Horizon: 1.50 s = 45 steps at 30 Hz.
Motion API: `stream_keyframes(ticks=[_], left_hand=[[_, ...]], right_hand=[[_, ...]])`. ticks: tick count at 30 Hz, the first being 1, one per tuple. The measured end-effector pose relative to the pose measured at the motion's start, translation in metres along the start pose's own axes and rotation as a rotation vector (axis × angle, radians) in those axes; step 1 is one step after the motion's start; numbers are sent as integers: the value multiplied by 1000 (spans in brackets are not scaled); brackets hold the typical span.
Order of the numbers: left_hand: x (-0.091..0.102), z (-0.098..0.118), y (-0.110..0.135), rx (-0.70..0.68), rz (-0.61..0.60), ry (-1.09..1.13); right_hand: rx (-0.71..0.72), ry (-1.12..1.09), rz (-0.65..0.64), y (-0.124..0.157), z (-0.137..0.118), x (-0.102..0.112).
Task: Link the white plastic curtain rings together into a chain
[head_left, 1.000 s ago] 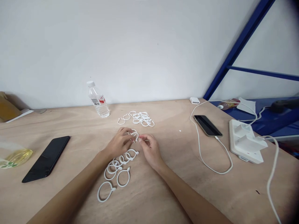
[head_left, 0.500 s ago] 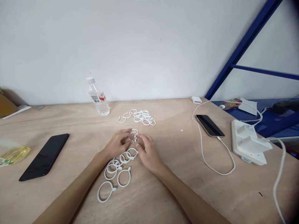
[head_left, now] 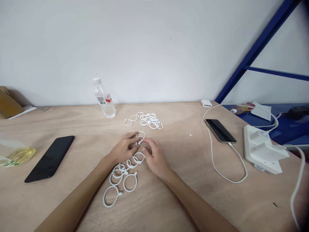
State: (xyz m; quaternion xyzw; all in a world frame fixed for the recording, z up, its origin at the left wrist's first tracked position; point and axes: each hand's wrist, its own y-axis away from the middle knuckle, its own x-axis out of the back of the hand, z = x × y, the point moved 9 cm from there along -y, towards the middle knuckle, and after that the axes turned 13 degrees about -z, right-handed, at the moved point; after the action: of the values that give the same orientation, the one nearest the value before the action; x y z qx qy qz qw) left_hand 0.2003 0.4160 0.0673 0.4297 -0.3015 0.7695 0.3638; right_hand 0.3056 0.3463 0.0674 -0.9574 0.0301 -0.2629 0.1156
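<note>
In the head view, my left hand (head_left: 125,147) rests on the table, fingers curled onto a white plastic ring (head_left: 144,133). Its fingertips and thumb partly hide this ring and another piece of white plastic against it. My right hand (head_left: 156,158) lies opposite; its index fingertip touches the ring's near side, with the thumb apart. Closed white rings with small tabs (head_left: 130,182) lie in a loose, partly overlapping line below my hands. Farther back is a pile of similar rings (head_left: 151,121), some with visible gaps.
A water bottle (head_left: 105,100) stands near the wall. A black phone (head_left: 49,159) lies left beside a clear bag with yellow contents (head_left: 20,156). To the right are a charging phone (head_left: 220,130), its white cable (head_left: 212,161), a power strip (head_left: 262,149) and a multi-port charger (head_left: 206,103).
The view has shifted slightly, moving the scene rightward. My right thumb has parted from the white plastic between my hands, while my left fingers stay on it.
</note>
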Motion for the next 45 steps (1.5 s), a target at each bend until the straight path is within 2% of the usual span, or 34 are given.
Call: stream_keyframes(ticks=[4, 11, 21, 26, 33, 37, 41, 45], left_hand=[[0, -2, 2, -4, 17, 13], [-3, -2, 2, -20, 2, 29], [-1, 0, 0, 18, -9, -83], [5, -7, 1, 107, 27, -157], [3, 1, 1, -45, -101, 9], [8, -1, 3, -71, -5, 98], [19, -4, 8, 1, 144, 240], [14, 3, 8, 37, 119, 420]], right_hand=[[33, 76, -5, 0, -3, -2], [91, 203, -106, 1, -11, -14], [106, 293, -82, 4, -17, -14], [119, 251, -55, 4, -18, -11], [89, 167, -41, 1, -12, -7], [37, 119, 16, 0, -5, -2], [-73, 62, 98, 2, 6, 7], [-105, -70, 89, 2, 11, 8]])
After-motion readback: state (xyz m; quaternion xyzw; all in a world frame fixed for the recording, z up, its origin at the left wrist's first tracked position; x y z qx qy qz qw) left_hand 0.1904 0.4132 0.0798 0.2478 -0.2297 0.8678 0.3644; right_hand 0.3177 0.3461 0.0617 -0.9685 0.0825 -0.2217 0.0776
